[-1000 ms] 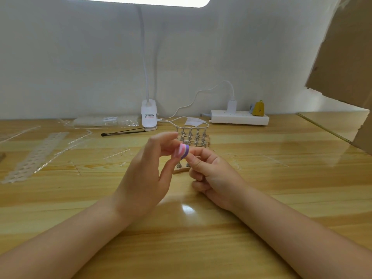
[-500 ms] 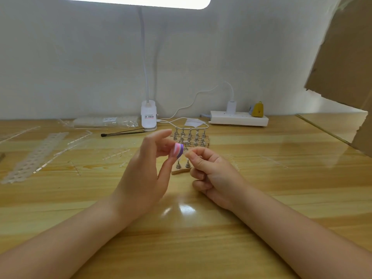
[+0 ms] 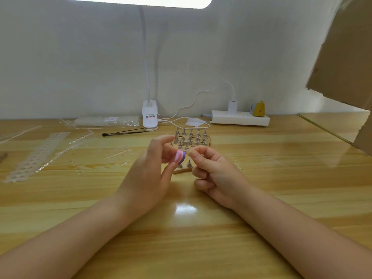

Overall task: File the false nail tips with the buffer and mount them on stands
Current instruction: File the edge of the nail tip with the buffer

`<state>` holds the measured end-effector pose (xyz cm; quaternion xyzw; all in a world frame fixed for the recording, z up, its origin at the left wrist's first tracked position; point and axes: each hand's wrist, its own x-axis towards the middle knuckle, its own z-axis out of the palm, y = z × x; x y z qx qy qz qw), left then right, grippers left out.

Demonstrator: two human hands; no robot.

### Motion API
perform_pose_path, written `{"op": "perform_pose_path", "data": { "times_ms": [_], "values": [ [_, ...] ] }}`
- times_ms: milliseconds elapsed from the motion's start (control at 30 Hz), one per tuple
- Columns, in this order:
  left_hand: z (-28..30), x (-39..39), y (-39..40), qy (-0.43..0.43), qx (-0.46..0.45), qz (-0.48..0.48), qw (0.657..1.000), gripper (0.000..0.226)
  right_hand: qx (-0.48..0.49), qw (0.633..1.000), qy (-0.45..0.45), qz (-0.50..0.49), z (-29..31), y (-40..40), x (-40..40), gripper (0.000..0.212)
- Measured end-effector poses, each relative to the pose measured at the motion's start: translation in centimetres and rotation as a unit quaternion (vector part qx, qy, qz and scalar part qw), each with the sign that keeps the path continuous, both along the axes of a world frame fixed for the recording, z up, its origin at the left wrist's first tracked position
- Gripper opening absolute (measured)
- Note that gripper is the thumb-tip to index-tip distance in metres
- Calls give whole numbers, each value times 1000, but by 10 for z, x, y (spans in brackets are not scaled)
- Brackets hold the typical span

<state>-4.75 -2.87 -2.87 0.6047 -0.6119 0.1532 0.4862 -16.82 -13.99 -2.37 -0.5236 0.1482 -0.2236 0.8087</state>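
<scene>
1. Since a second ago the pink-and-purple buffer (image 3: pixel 179 156) has drawn slightly away from the right fingertips, and both hands have lifted a little towards the stands.
2. The left hand (image 3: pixel 150 174), just left of the frame's centre, pinches the buffer between thumb and curled fingers, with the striped end facing right.
3. The right hand (image 3: pixel 216 174), just right of centre, is clenched, with thumb and forefinger pressed together around a small clear false nail tip (image 3: pixel 188 151); the tip is tiny and hard to make out.
4. The buffer and the nail tip sit just beside each other at mid-frame; whether they touch cannot be told.
5. Directly behind the hands, a wooden block of metal stands (image 3: pixel 190 137) rests on the surface (image 3: pixel 281 178), and two more stands (image 3: pixel 186 164) on a small wooden strip show between the hands.
6. At the upper centre, a white clip lamp (image 3: pixel 149 115) stands at the back edge, with a white power strip (image 3: pixel 240 118) to its right.
7. A black slim tool (image 3: pixel 123 132) lies left of the lamp base.
8. Clear plastic strips (image 3: pixel 38 156) and a plastic bag (image 3: pixel 106 121) lie in the left part of the frame.
9. A brown cardboard sheet (image 3: pixel 346 57) fills the upper right.
</scene>
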Motion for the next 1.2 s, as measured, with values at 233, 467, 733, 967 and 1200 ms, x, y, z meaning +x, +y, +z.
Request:
{"op": "perform_pose_path", "data": {
  "times_ms": [233, 467, 733, 967, 1200],
  "values": [
    [5, -1, 0, -9, -40, -33, 999, 38, -23, 1000, 3, 15, -2, 0, 0, 9],
    [2, -1, 1, -7, -37, -14, 999, 44, 2, 1000, 5, 0, -1, -1, 1, 18],
    [5, 0, 3, -175, -43, 15, 983, 40, -36, 998, 33, 46, 2, 1, -3, 5],
    [6, 4, 4, -147, -50, -6, 988, 41, 13, 998, 35, 49, 3, -3, -2, 17],
    [5, 10, 3, -120, -47, 8, 992, 37, 1, 998, 34, 55, 3, -3, -3, 18]
  ]
}}
